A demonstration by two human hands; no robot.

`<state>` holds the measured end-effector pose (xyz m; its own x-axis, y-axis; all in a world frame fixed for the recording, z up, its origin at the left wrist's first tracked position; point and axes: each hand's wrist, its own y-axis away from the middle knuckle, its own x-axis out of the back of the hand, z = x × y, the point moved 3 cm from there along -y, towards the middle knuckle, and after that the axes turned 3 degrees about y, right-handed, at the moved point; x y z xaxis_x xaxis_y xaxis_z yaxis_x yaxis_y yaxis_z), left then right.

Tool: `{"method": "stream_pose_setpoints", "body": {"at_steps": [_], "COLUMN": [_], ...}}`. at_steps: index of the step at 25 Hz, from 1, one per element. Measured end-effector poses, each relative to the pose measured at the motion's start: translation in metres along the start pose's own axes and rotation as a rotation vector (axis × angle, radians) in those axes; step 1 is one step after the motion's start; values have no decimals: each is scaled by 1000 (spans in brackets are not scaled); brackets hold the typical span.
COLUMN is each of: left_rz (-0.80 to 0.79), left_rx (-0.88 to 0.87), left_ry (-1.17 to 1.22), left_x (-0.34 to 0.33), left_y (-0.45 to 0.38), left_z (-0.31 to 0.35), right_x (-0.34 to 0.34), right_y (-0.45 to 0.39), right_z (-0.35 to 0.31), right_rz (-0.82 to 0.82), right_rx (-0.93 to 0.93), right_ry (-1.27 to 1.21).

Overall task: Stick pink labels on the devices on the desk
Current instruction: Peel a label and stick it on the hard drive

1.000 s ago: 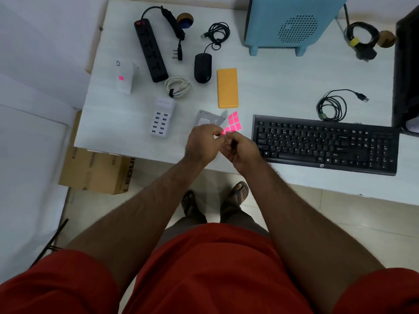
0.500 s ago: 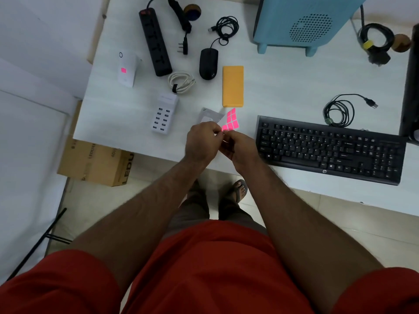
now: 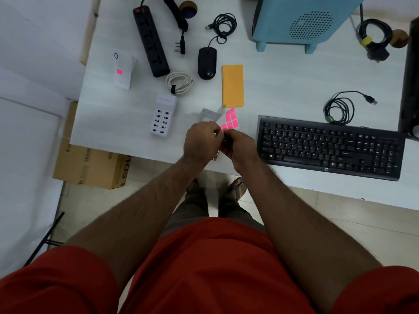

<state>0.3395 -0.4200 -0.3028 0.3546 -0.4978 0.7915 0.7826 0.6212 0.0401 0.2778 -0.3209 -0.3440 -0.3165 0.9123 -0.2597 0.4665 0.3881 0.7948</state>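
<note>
You held the sheet of pink labels [image 3: 229, 121] above the desk's [image 3: 294, 82] near edge, just left of the keyboard [image 3: 328, 146]. Your left hand [image 3: 200, 141] and right hand [image 3: 240, 148] were pressed together at its lower end, fingers curled on it; I judged a label was being peeled, though the fingertips hid which hand held what.

One device carried a label: the white box [image 3: 123, 70], far left of the keyboard. The charging hub [image 3: 163, 114], power strip [image 3: 150, 41], mouse [image 3: 206, 62], orange block [image 3: 232, 86], keyboard and blue unit [image 3: 299, 21] showed none, so most of the task remained.

The blue unit's top and the dark object [image 3: 411, 75] at the keyboard's right were cut off. A grey packet [image 3: 209, 114] behind your hands was blurred.
</note>
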Motion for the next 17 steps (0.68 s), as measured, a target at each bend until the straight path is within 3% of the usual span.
{"method": "stream_pose_setpoints", "body": {"at_steps": [3,10,17], "left_rz": [11,95,153], "left_rx": [23,404,345], "left_ry": [55,207,3], "left_x": [-3,-15,-22], "left_y": [3,18,31], "left_z": [-3,-26,-37], "right_x": [2,22,44], "right_y": [-2,-4,-9], "right_z": [5,14,13], "right_rz": [32,244,369], "right_rx": [7,65,203], "right_ry": [22,233,652]}}
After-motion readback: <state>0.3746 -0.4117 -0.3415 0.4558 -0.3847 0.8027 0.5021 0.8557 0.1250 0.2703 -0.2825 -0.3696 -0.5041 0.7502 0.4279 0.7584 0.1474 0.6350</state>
